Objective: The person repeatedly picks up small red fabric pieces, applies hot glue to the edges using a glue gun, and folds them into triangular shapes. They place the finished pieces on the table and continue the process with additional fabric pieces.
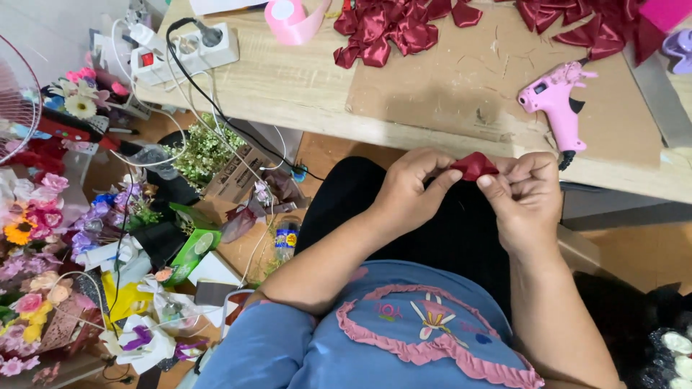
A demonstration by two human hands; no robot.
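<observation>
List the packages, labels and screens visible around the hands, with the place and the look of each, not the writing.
Green cardboard box with a lime picture: on the floor at left, rectangular, lying tilted.
Brown cardboard box: under the table edge, beside the green leafy sprigs, printed side facing up.
Small bottle with a blue and yellow label: on the floor, near the left elbow.
Screens: none visible.

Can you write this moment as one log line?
left hand: pinching dark red ribbon piece | right hand: pinching it too | pink glue gun: lying on table
</observation>
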